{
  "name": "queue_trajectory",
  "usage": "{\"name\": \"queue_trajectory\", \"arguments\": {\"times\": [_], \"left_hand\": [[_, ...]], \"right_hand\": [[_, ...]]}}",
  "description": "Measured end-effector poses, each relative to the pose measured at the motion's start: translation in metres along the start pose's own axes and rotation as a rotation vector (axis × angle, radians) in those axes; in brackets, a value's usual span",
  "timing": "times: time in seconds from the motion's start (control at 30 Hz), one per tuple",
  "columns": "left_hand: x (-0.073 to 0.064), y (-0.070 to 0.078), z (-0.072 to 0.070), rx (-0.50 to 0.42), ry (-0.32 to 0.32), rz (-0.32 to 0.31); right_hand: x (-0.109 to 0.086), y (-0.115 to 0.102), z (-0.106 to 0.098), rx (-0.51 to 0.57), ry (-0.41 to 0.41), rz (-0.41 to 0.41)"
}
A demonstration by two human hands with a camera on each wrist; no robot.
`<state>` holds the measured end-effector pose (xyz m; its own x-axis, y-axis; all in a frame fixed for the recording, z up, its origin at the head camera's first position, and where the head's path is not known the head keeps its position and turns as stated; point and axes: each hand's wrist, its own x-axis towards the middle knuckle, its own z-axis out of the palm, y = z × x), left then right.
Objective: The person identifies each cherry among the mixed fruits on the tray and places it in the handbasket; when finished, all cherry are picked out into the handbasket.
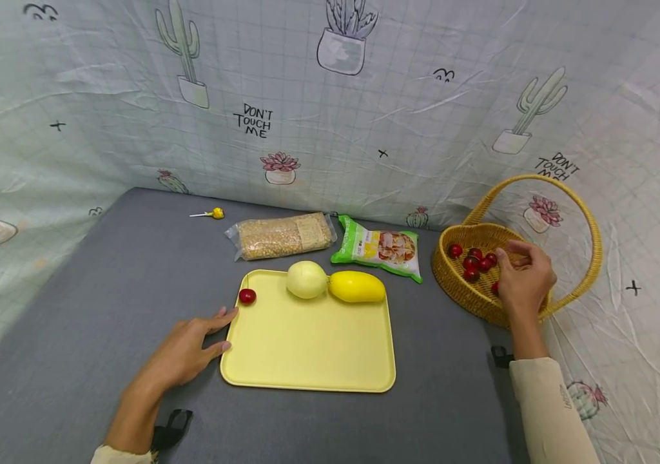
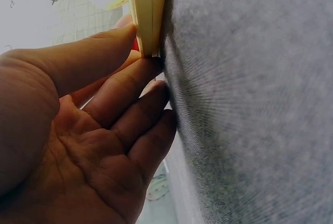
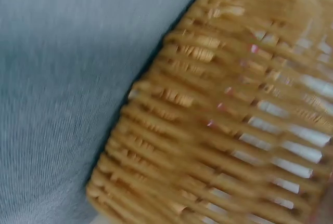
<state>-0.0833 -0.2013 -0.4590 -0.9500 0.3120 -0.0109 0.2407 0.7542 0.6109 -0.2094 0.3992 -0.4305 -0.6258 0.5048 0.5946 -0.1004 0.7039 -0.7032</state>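
Observation:
My left hand [image 1: 182,354] touches the left edge of a yellow tray [image 1: 312,348], its index finger and thumb stretched to the rim. In the left wrist view, the thumb lies along the tray's side [image 2: 148,16] and the other fingers meet the grey table. Near that hand, a dark red cherry [image 1: 247,296] sits in the tray's far left corner. At the right, my right hand [image 1: 526,278] reaches over a wicker basket [image 1: 457,274], with thumb and fingers bent but apart. Several cherries [image 1: 472,263] lie in the basket beside it. The right wrist view shows only the basket's woven side [image 3: 171,130].
On the tray's far side are a pale round fruit [image 1: 307,280] and a yellow oblong fruit [image 1: 357,287]. Behind it lie a bag of grains [image 1: 280,236], a green-and-white packet [image 1: 379,248] and a yellow lollipop [image 1: 217,212]. The basket's tall handle [image 1: 595,245] arches at right.

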Motion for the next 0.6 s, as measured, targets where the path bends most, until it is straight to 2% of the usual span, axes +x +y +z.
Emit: {"name": "queue_trajectory", "arguments": {"times": [0.1, 0.27, 0.4, 0.53, 0.6], "left_hand": [[0.0, 0.0, 0.0, -0.001, -0.003, 0.0], [0.0, 0.0, -0.001, -0.007, -0.002, -0.001], [0.001, 0.0, -0.001, -0.005, -0.005, -0.009], [0.002, 0.001, -0.002, -0.004, -0.015, -0.021], [0.002, 0.001, -0.002, -0.002, -0.02, -0.023]], "right_hand": [[-0.009, -0.011, 0.001, 0.063, 0.044, -0.054], [-0.021, -0.043, 0.007, 0.149, 0.047, -0.132], [-0.035, -0.082, 0.012, 0.207, 0.016, -0.218], [-0.052, -0.122, 0.014, 0.276, -0.06, -0.291], [-0.059, -0.134, 0.015, 0.297, -0.106, -0.328]]}}
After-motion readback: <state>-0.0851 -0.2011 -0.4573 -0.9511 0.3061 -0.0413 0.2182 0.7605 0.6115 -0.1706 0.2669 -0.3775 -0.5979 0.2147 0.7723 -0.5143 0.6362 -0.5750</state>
